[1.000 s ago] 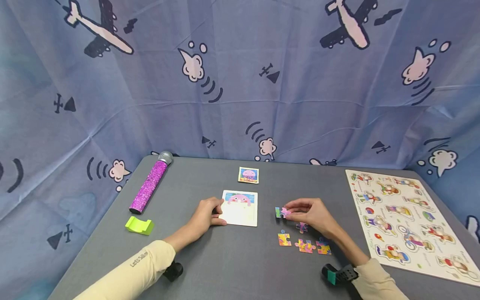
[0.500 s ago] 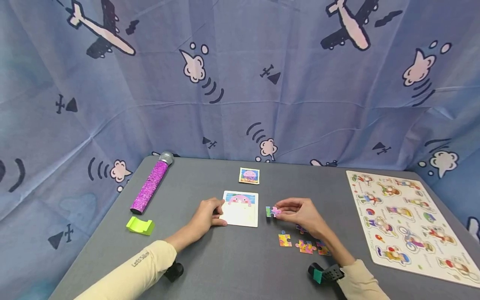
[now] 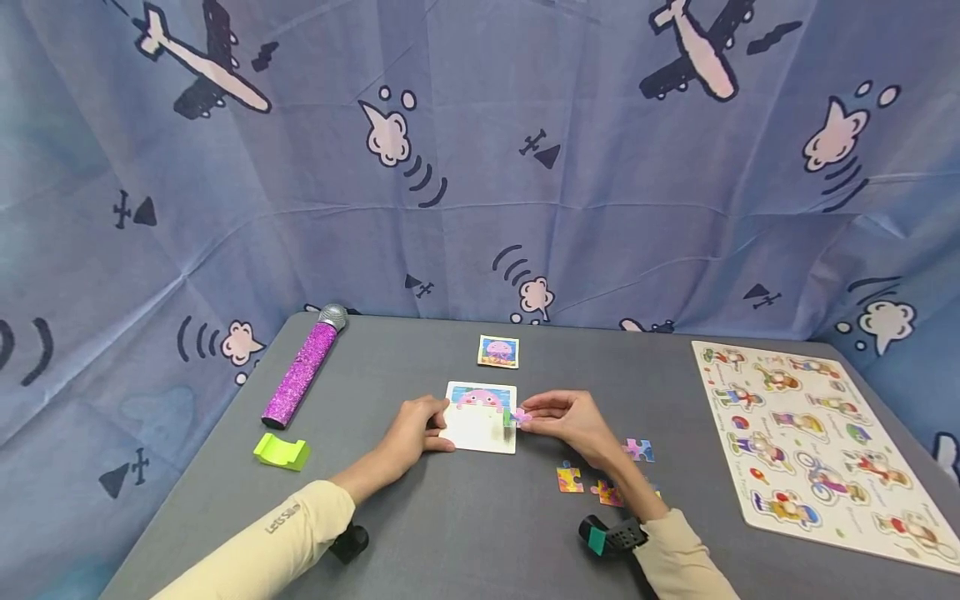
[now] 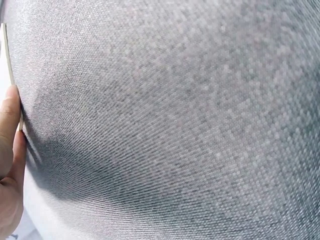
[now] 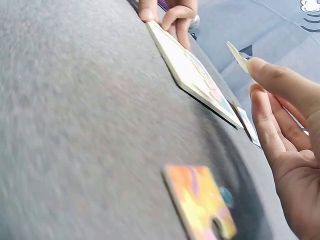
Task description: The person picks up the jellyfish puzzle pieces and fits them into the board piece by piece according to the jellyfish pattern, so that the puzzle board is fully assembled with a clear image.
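Observation:
My left hand [image 3: 408, 429] holds the left edge of a square white puzzle tray [image 3: 472, 433], its fingers and thumb against the rim. Along the tray's upper part runs a pink face on blue. Between thumb and fingertips my right hand [image 3: 566, 419] pinches a pink and green jigsaw piece [image 3: 520, 417], which overlaps the tray's right edge in the head view. Seen from the right wrist, that piece [image 5: 237, 56] is edge-on and raised above the table. Only part of the left hand [image 4: 9, 155] shows in the left wrist view.
Loose jigsaw pieces lie to the right: a yellow one [image 3: 569, 480], a pink and blue one [image 3: 639, 450], others partly behind the right forearm. A small picture card [image 3: 498, 352] lies behind the tray. Left: glittery microphone [image 3: 302, 375], lime-green block [image 3: 281, 452]. Far right: picture board [image 3: 817, 442].
My right hand has moved left with the jigsaw piece, from above the loose pieces to the tray's right edge. A pink and blue piece now shows beside the forearm. The left hand stays put.

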Available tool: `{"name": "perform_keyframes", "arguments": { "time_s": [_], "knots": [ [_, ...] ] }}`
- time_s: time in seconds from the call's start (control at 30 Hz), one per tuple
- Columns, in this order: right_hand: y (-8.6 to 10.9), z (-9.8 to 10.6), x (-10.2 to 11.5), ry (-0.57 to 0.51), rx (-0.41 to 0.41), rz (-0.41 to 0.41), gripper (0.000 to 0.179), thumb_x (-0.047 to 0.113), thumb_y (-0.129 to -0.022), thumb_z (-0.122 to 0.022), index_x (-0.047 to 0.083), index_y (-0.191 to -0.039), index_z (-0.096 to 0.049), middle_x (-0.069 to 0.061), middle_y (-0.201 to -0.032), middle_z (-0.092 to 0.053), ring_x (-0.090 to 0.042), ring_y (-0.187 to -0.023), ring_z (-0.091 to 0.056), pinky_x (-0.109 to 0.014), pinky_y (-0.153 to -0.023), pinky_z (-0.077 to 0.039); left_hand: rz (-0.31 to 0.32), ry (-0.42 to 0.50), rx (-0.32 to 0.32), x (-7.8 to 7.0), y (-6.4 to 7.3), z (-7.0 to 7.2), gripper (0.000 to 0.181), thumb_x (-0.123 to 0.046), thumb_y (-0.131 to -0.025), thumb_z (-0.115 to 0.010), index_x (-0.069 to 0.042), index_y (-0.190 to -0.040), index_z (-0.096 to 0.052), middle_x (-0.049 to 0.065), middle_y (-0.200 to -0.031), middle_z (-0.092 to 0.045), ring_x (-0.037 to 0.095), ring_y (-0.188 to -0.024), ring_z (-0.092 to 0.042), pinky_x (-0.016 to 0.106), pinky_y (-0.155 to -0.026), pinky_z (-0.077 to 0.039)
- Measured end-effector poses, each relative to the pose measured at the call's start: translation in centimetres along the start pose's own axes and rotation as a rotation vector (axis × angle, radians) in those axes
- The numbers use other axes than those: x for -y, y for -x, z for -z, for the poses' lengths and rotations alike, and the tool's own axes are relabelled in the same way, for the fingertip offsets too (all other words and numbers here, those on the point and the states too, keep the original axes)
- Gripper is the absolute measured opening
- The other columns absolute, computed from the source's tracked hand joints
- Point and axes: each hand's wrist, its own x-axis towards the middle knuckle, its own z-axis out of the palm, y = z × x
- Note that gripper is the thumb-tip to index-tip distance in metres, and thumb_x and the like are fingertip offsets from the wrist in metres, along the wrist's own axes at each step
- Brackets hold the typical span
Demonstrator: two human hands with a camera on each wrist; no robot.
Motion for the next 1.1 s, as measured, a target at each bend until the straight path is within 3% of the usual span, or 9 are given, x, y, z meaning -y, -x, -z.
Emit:
{"name": "perform_keyframes", "arguments": {
  "time_s": [0.27,0.43,0.77,1.1],
  "knots": [
    [-0.8,-1.8,-0.6,-0.026,-0.029,-0.007,0.035,-0.001,-0.074,-0.080,-0.012,-0.104,-0.066,-0.022,-0.100,-0.069,-0.013,-0.084,-0.068,-0.022,-0.073,-0.052,0.000,-0.026,-0.002,0.1,0.0,-0.1,0.036,-0.010,-0.062,-0.089,0.000,-0.072,-0.056,0.003,-0.069,-0.052,0.014,-0.067,-0.048,0.026,-0.066,-0.044],
    [-1.1,-2.9,-0.6,-0.044,-0.058,-0.014,0.034,0.000,-0.075,-0.080,-0.011,-0.104,-0.066,-0.021,-0.101,-0.069,-0.013,-0.085,-0.068,-0.021,-0.073,-0.052,-0.018,-0.018,-0.001,0.1,0.0,-0.1,0.035,-0.011,-0.064,-0.088,0.000,-0.076,-0.058,0.003,-0.069,-0.051,0.013,-0.066,-0.047,0.025,-0.065,-0.044],
    [-1.9,-4.8,-0.9,-0.054,-0.079,0.033,0.030,-0.006,-0.074,-0.078,-0.013,-0.102,-0.067,-0.025,-0.099,-0.068,-0.009,-0.079,-0.068,-0.020,-0.072,-0.052,-0.021,-0.027,0.002,0.0,-0.1,0.0,0.034,-0.012,-0.064,-0.088,0.001,-0.074,-0.057,0.004,-0.070,-0.052,0.014,-0.066,-0.048,0.026,-0.065,-0.044],
    [-2.5,-6.5,-0.7,0.068,-0.142,0.099,0.026,-0.003,-0.071,-0.081,-0.010,-0.093,-0.071,-0.022,-0.088,-0.070,-0.018,-0.076,-0.070,-0.018,-0.066,-0.051,-0.034,-0.006,-0.013,0.3,-0.1,-0.1,0.037,-0.012,-0.062,-0.089,-0.002,-0.069,-0.054,0.004,-0.068,-0.051,0.014,-0.064,-0.046,0.025,-0.064,-0.043]
  ]
}}
